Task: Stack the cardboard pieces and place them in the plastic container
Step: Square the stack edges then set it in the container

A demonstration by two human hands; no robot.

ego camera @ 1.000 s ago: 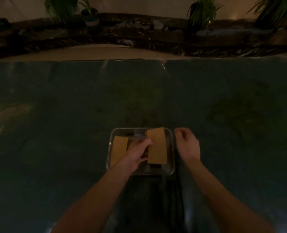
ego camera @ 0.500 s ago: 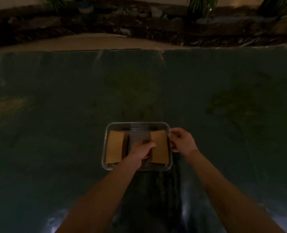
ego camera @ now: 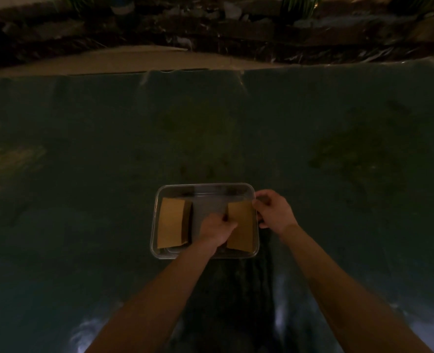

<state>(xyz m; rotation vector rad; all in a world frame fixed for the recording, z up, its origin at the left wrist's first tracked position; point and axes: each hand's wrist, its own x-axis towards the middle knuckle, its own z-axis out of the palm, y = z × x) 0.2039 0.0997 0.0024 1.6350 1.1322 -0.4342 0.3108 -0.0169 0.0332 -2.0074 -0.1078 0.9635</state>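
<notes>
Here the plastic container (ego camera: 204, 189) sits on the dark-covered bench (ego camera: 83, 161), close in front of the person, with 2 lots of cardboard inside it. The left stack (ego camera: 171, 222) lies against the container's left wall, its long axis running away from the person, and a dark edge on its right side suggests several pieces piled up. The right cardboard piece (ego camera: 241, 225) lies along the right wall with the same long axis, so the 2 lots are parallel and apart, with bare container floor between them.

The left hand (ego camera: 217, 231) reaches into that gap, its fingers closed on the inner long edge of the right cardboard piece, which lies just to the right of the knuckles. The right hand (ego camera: 272, 212) is outside the container at its right rim, fingers curled around the rim near the far right corner, apparently steadying it; whether they also touch the cardboard I cannot tell in this dim light.

The left hand is plainly the nearer one to both lots. If the pieces are to end as 1 stack, the move likely turns on carrying the right piece leftward across the gap, keeping its long axis parallel to the left stack.
</notes>
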